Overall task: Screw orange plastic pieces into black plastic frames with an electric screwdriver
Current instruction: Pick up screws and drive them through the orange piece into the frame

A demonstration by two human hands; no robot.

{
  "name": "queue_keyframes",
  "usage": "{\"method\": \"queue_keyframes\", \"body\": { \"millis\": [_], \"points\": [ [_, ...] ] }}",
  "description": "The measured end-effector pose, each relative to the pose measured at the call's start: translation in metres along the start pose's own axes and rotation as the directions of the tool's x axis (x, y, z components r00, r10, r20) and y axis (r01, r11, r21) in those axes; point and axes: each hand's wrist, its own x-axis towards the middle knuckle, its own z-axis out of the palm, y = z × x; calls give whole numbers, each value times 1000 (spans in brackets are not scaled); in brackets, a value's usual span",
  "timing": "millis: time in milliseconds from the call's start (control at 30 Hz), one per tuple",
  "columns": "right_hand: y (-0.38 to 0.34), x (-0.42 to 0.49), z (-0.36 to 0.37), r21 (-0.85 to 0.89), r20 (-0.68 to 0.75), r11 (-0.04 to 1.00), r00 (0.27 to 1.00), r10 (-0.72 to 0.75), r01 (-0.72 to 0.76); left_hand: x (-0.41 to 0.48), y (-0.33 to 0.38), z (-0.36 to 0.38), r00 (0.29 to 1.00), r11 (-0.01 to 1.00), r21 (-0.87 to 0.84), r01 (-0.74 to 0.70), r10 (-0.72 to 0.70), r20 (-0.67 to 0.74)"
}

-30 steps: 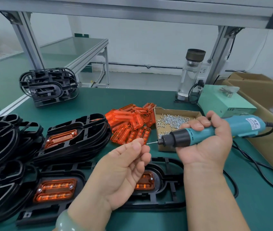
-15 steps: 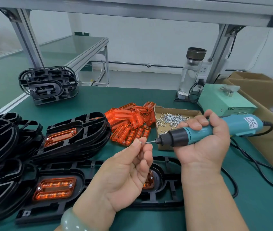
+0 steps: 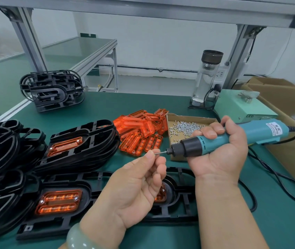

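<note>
frame stacks (image 3: 1,148): black, piled at the left edge of the worktop (image 3: 107,106)
middle stack (image 3: 87,141): leaning, its top frame carries an orange insert (image 3: 65,146) with a screw head at each end
near frame (image 3: 96,182): flat on the worktop, below both hands; seated orange piece (image 3: 58,202) in its left opening, another mostly hidden behind the left hand
left hand (image 3: 136,187): palm up, thumb and forefinger pinching a small screw (image 3: 157,153) at the bit tip; other fingers loosely curled
loose orange pieces (image 3: 139,126): heap mid-worktop, against the screw box
screw box (image 3: 190,125): open cardboard tray, silver screws inside
screwdriver (image 3: 215,141): teal and black, roughly level, bit pointing left, above the near frame
right hand (image 3: 220,159): fingers wrapped round the screwdriver body
</note>
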Motion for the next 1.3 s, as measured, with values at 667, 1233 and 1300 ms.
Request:
{"method": "queue_keyframes", "body": {
  "millis": [667, 1233, 1300],
  "points": [
    [4, -5, 2, -66, 73, 993, 993, -91, 96, 6, -10, -7, 900, 820, 449, -354, 429, -73],
    [6, -4, 0, -31, 31, 998, 998, -59, 60, 3, -8, -6, 907, 808, 475, -349, 418, -43],
    [4, -3, -1, -17, 10, 998, 998, -56, 56, 3, -6, -7, 920, 832, 443, -334, 389, -36]
  ]
}}
